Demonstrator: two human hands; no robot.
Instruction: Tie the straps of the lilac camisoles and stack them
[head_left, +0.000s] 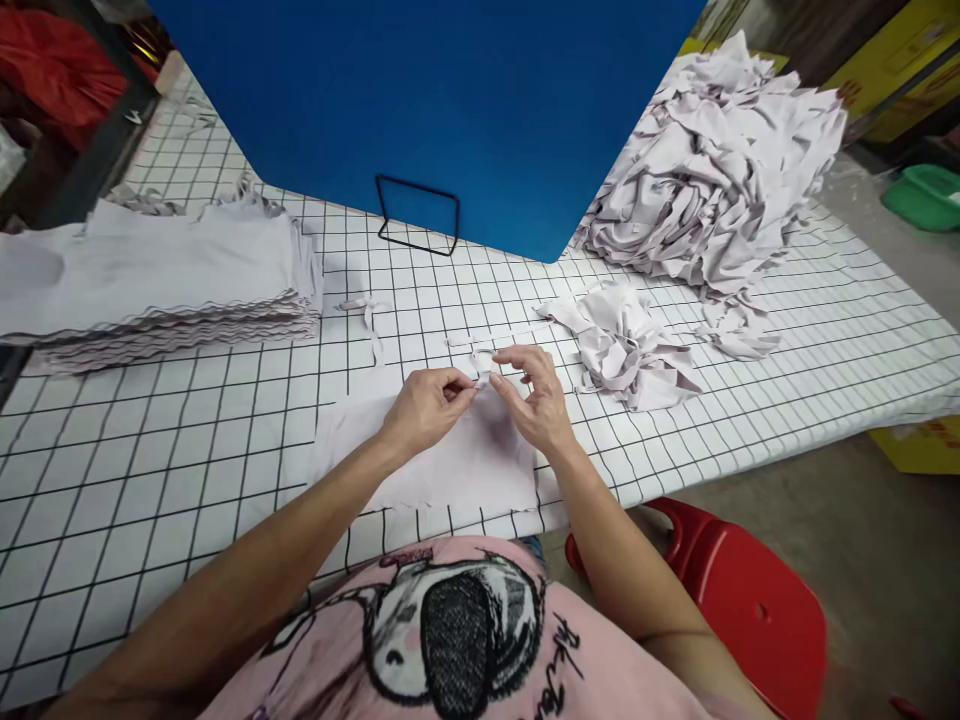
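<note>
Over a pale fabric piece [450, 460] lying flat on the table, my two hands come close together. My left hand [431, 410] is closed in a pinch on the end of a thin white fabric strip [484, 368]. My right hand [536, 395] is beside the strip, its thumb and forefinger curved and apart; the thumb tip seems to touch the strip. Another narrow strip [373, 325] lies on the cloth beyond my left hand. A small crumpled heap of pale fabric [634, 345] sits to the right of my right hand.
A checked cloth [247, 440] covers the table. Stacked flat fabric pieces [172, 270] lie at left, a large fabric pile [712, 170] at back right. A blue board [450, 110] with a black wire frame [418, 215] stands ahead. A red stool [757, 600] is at lower right.
</note>
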